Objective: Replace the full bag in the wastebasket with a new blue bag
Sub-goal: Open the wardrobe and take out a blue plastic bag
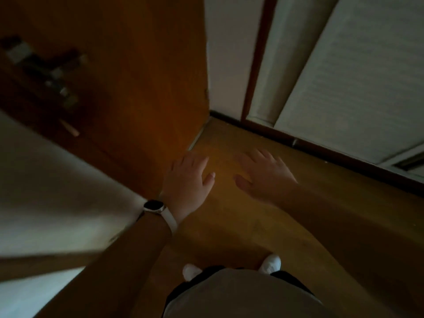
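Wooden floor (241,226), smooth and amber, is seen beneath the left hand (188,177) and the right hand (266,177) and runs as an open strip back to the feet (271,263). The strip is bounded beyond the right hand by a dark baseboard (332,154) under pale wall panels (367,76), and beyond the left hand by a brown wooden door (142,76). A white wall (46,180) lies to the left of the left hand. Both hands are held flat, palms down, fingers spread, side by side and apart, with nothing grasped. A watch (154,206) on a white strap is worn at the left wrist. Where the wastebasket and blue bag are cannot be told.
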Motion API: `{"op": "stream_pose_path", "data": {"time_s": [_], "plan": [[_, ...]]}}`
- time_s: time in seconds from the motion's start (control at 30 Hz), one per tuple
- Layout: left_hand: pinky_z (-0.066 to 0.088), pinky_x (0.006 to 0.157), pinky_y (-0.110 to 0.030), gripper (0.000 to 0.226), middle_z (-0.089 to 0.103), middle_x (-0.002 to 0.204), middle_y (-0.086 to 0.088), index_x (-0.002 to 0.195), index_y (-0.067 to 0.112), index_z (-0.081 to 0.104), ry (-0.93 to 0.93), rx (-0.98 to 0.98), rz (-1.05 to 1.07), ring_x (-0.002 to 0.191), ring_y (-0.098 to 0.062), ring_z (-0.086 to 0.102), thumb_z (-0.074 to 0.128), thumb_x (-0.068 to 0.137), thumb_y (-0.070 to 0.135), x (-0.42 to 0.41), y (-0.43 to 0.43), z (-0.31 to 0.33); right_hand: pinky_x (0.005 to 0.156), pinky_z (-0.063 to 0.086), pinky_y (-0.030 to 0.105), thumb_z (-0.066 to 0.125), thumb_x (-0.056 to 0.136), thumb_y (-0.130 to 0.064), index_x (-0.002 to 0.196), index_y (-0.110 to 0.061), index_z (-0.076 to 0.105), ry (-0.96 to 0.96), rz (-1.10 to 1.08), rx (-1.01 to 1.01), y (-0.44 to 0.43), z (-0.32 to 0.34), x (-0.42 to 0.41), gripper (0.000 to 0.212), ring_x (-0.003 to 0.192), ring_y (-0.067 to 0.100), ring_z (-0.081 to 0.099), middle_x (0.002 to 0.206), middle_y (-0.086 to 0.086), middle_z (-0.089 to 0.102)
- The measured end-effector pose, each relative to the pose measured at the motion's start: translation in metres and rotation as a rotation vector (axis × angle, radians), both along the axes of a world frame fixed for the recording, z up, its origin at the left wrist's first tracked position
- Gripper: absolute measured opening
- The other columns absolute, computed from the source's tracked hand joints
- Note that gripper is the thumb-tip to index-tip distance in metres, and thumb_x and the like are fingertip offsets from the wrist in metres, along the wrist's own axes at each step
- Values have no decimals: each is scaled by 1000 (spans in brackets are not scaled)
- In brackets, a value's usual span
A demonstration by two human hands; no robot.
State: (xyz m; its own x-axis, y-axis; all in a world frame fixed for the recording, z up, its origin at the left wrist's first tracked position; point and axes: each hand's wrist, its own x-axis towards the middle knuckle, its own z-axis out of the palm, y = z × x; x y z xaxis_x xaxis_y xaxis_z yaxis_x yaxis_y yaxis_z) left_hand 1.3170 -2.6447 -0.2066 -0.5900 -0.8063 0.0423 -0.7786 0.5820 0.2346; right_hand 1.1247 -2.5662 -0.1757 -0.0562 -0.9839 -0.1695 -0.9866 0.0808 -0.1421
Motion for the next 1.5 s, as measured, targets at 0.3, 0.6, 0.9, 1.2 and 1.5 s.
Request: {"op": "stream_pose_path", "data": {"time_s": [0.3, 0.6, 0.9, 1.2, 1.5], "plan": [[35, 106, -44, 51, 45, 144, -1, 139, 28, 45, 74, -121, -278, 134, -23, 39, 42, 94, 51, -224, 45, 52, 106, 33, 41, 44, 89, -52, 137, -30, 38, -7, -302, -155, 104, 42, -200, 53, 132, 20, 36, 144, -3, 39], [34, 108, -47, 50, 47, 142, -4, 137, 25, 48, 127, -160, -655, 133, -26, 41, 45, 93, 49, -418, 121, 86, 106, 34, 40, 36, 92, -59, 137, -34, 39, 76, -693, -262, 224, 77, -339, 52, 131, 18, 39, 143, -4, 42], [35, 107, -47, 53, 47, 143, -6, 138, 26, 44, 182, -122, -1011, 133, -25, 40, 40, 92, 50, -580, 176, 94, 104, 35, 41, 36, 92, -58, 132, -34, 44, 130, -1062, -285, 308, 88, -421, 48, 129, 20, 42, 136, -6, 46], [37, 105, -48, 54, 46, 144, -8, 139, 27, 43, 185, -117, -1365, 132, -27, 41, 37, 92, 51, -754, 202, 87, 108, 30, 40, 37, 91, -57, 139, -35, 37, 204, -1379, -185, 340, 103, -515, 53, 135, 20, 34, 145, -7, 38], [36, 106, -50, 54, 48, 142, -8, 138, 26, 44, 236, -52, -1620, 132, -28, 42, 39, 91, 52, -889, 229, 90, 105, 31, 38, 37, 90, -60, 137, -37, 37, 251, -1621, -163, 359, 112, -588, 52, 134, 21, 36, 143, -6, 39]]}}
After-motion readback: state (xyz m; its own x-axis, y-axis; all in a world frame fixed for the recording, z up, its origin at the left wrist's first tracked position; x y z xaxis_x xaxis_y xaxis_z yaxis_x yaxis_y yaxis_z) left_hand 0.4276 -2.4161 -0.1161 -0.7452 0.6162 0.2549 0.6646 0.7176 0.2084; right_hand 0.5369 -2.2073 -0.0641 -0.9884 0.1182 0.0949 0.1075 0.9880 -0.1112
